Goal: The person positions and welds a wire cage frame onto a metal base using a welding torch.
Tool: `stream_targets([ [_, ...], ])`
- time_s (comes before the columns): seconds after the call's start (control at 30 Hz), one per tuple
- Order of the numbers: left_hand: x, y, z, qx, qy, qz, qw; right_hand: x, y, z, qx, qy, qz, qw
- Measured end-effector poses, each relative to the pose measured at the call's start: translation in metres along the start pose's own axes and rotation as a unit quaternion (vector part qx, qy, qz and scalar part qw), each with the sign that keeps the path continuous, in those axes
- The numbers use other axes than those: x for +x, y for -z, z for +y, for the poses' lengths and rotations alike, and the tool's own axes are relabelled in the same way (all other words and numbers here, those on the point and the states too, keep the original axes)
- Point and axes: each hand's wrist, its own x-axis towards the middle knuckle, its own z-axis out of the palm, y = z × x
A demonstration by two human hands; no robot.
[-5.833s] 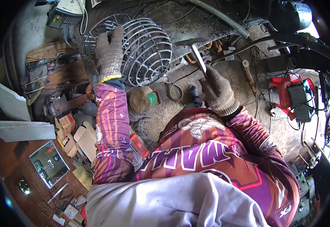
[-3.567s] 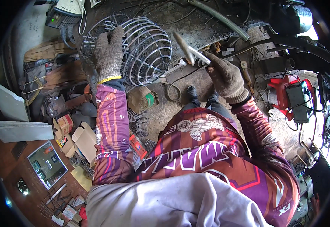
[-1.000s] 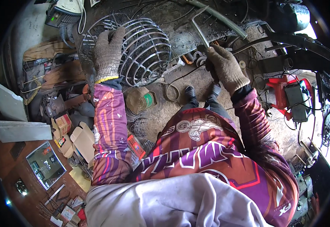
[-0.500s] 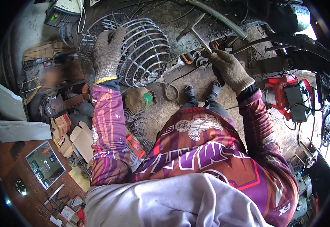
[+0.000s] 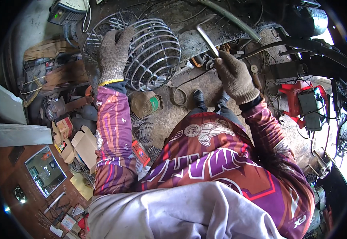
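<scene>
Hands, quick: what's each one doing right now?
Left hand: open, grey knit glove resting flat on the round wire cage.
Right hand: closed around a thin grey metal rod.

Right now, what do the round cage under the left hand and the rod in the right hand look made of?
Cage: bare steel wire by the look, grey with a dull shine, thin rings joined to ribs. Rod: probably metal too, straight, pale grey, with a bright glint along it. Left hand and right hand wear grey knitted gloves, likely cotton.
</scene>
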Motion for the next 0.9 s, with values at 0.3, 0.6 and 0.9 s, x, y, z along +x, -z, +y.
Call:
stream_targets([
  [0.3, 0.002, -0.001, -0.002, 0.005, -0.033, 0.018, 0.999, -0.017, -0.015, 0.020, 0.037, 0.012, 0.032, 0.999],
  [0.6, 0.000, 0.001, -0.001, 0.005, -0.010, 0.007, 1.000, -0.008, 0.001, 0.007, -0.146, 0.220, 0.201, 0.943],
  [0.9, -0.001, 0.000, -0.003, -0.024, -0.002, 0.001, 1.000, -0.025, -0.014, 0.038, 0.056, -0.020, 0.006, 0.998],
])
